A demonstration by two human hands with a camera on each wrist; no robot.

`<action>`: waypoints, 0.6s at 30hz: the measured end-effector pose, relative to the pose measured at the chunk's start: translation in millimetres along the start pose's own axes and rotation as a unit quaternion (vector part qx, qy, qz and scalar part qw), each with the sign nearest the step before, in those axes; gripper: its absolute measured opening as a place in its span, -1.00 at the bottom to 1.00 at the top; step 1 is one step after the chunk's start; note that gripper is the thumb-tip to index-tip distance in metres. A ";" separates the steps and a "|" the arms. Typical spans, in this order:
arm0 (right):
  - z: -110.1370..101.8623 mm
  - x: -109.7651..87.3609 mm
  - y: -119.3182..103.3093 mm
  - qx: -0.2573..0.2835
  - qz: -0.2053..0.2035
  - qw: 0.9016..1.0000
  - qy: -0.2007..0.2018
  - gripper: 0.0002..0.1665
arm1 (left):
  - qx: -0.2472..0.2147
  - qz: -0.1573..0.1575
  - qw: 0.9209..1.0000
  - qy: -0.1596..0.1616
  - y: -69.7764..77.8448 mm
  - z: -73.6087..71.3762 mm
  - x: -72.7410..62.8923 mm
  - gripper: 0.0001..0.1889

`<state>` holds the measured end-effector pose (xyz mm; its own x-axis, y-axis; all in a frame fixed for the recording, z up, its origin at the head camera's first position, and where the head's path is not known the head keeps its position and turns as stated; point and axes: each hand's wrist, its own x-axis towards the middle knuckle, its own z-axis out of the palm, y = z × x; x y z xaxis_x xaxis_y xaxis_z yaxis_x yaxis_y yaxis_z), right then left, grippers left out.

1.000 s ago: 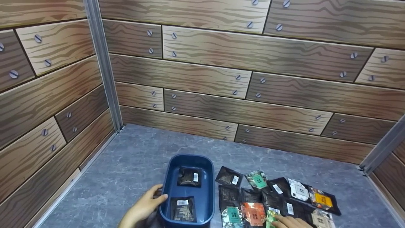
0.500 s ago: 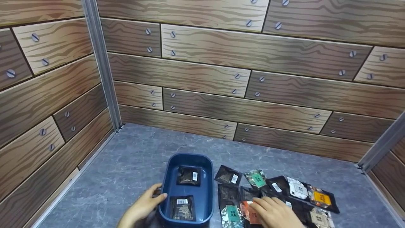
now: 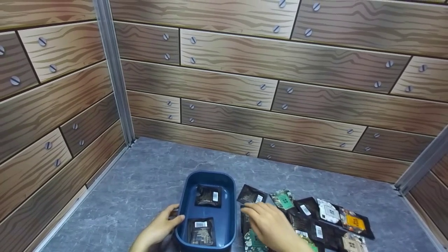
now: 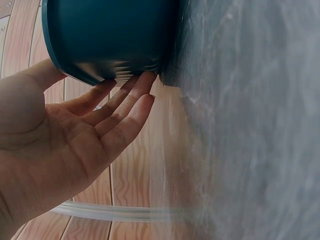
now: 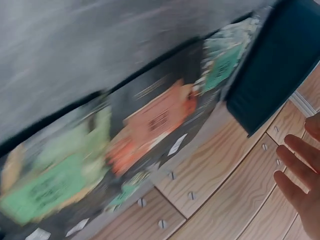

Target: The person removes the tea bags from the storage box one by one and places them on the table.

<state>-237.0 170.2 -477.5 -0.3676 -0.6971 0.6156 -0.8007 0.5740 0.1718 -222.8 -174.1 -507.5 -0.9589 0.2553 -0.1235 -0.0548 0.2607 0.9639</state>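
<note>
On the grey table stands a deep blue plastic bin (image 3: 206,210) with two black sachets inside: one at the far end (image 3: 209,196) and another at the near end (image 3: 201,231). My left hand (image 3: 159,225) holds the bin's left side, thumb at the rim. Its fingers (image 4: 127,102) lie against the outer wall in the left wrist view. Over the sachets to the bin's right hovers my right hand (image 3: 269,224), fingers loosely bent and holding nothing visible. In the right wrist view, an orange-labelled sachet (image 5: 157,120) and a green-labelled one (image 5: 50,187) are blurred.
Several sachets overlap right of the bin, among them a black one (image 3: 252,193), a green-labelled one (image 3: 282,200), a white one (image 3: 328,211) and a yellow-labelled one (image 3: 355,222). Wood-patterned walls (image 3: 224,80) enclose the table (image 3: 154,168) at the back and sides.
My right hand has moved left and up across the sachets, from the green one past the orange one, towards the bin. The left hand and bin stay in place.
</note>
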 end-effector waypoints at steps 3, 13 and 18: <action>9.7 11.6 -4.3 0.026 0.010 1.000 -0.006 -0.56 | 0.001 -0.007 1.000 -0.006 -0.1 -0.6 -0.3 -0.39; 44.5 46.6 -9.4 0.045 -0.004 0.999 -0.020 -0.62 | 0.012 -0.008 1.000 0.006 1.3 -0.7 1.1 -0.39; 60.5 59.3 -8.4 0.047 0.023 0.996 -0.067 -0.70 | 0.018 -0.018 1.000 0.003 1.0 -1.3 2.2 -0.37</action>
<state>-280.7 98.1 -489.0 -0.4602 -0.7253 0.5119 -0.8199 0.5685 0.0684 -225.3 -174.5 -506.5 -0.9580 0.2401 -0.1569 -0.0796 0.3031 0.9496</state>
